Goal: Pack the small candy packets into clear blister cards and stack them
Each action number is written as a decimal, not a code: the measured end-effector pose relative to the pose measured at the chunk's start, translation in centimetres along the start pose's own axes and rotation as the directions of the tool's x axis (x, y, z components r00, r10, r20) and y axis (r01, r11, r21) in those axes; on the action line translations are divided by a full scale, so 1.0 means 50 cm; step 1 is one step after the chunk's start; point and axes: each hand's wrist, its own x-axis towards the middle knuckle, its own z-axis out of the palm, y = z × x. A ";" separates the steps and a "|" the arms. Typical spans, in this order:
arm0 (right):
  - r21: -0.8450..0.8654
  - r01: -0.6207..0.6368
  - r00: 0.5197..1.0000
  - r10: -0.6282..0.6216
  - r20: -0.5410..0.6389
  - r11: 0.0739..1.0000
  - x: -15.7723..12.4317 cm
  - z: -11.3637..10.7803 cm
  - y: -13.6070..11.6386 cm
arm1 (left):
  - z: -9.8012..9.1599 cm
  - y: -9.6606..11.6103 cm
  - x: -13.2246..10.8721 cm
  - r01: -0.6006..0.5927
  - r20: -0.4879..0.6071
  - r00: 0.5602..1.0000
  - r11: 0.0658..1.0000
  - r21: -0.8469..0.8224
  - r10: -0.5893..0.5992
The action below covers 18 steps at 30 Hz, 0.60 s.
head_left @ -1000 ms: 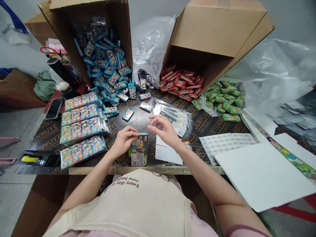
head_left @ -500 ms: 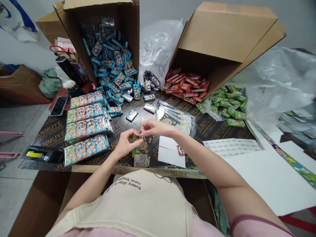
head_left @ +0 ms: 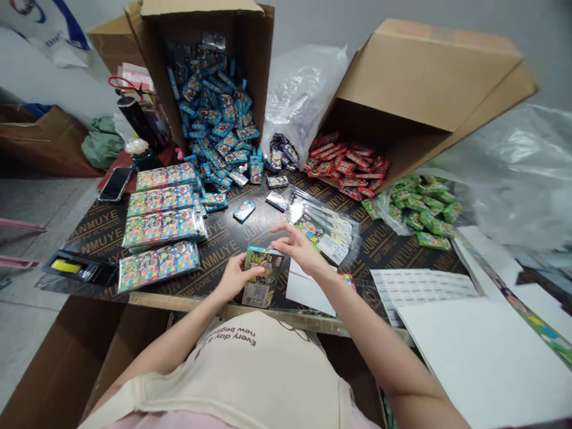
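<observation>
A dark printed plastic packet (head_left: pixel 259 293) stands near the table's front edge, with a blue strip along its top. My left hand (head_left: pixel 235 280) grips its left side, the thumb lying across the front. At the upper right corner, my right hand (head_left: pixel 301 250) touches the packet with its lower fingertips. Its index finger is stretched out above, apart from the others. White paper sheets (head_left: pixel 306 291) lie under my right wrist, and a small colourful box peeks out beside that forearm. Beyond the hands lie a loose blue box (head_left: pixel 244 211) and a dark purple box (head_left: pixel 277 201).
Filled packs (head_left: pixel 158 265) are stacked at left, near a phone (head_left: pixel 115 183). Tipped cartons spill blue boxes (head_left: pixel 223 128) and red boxes (head_left: pixel 351 164). Green boxes (head_left: pixel 431 205) lie at right. Flat printed sleeves (head_left: pixel 328 229), label sheets (head_left: pixel 422 286) and white card (head_left: pixel 487 357) cover other areas.
My hands have drawn apart from their pinch at the packet's top. The left has slid down its side, the right has moved rightward and opened. The view has shifted slightly.
</observation>
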 end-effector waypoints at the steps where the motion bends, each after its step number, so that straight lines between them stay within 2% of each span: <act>1: 0.041 -0.011 0.998 0.014 -0.069 0.999 -0.013 -0.011 0.009 | -0.002 0.010 -0.017 -0.019 0.005 1.000 0.999 0.039 0.019; 3: 0.090 0.002 0.975 0.018 -0.222 0.996 -0.033 -0.044 0.027 | -0.010 0.047 -0.055 -0.180 0.057 0.983 0.967 0.179 0.173; 4: 0.092 0.015 0.957 0.012 -0.290 0.996 -0.038 -0.063 0.036 | -0.017 0.071 -0.075 -0.316 0.138 0.948 0.910 0.269 0.288; 5: 0.094 0.031 0.937 0.004 -0.350 0.995 -0.041 -0.081 0.045 | -0.025 0.095 -0.094 -0.458 0.230 0.888 0.815 0.356 0.398; 6: 0.092 0.040 0.920 0.000 -0.393 0.995 -0.042 -0.096 0.054 | -0.036 0.118 -0.112 -0.551 0.284 0.834 0.700 0.454 0.473; 7: 0.087 0.044 0.907 -0.003 -0.420 0.995 -0.041 -0.108 0.062 | -0.049 0.135 -0.128 -0.591 0.301 0.799 0.582 0.559 0.521; 8: 0.079 0.045 0.900 -0.006 -0.436 0.996 -0.041 -0.116 0.069 | -0.064 0.145 -0.142 -0.571 0.279 0.787 0.478 0.667 0.551; 10: 0.057 0.037 0.904 -0.009 -0.427 0.998 -0.041 -0.120 0.080 | -0.104 0.141 -0.162 -0.407 0.151 0.799 0.340 0.848 0.582; 13: 0.030 0.015 0.935 -0.003 -0.356 0.999 -0.041 -0.108 0.090 | -0.173 0.086 -0.172 -0.128 -0.039 0.830 0.258 0.958 0.556; 15: 0.024 0.001 0.953 0.006 -0.303 1.000 -0.037 -0.096 0.093 | -0.214 0.040 -0.168 0.045 -0.140 0.874 0.211 0.977 0.465; 18: -0.020 0.001 0.968 -0.006 -0.249 1.000 -0.033 -0.083 0.092 | -0.246 -0.003 -0.159 0.170 -0.198 0.924 0.114 0.979 0.326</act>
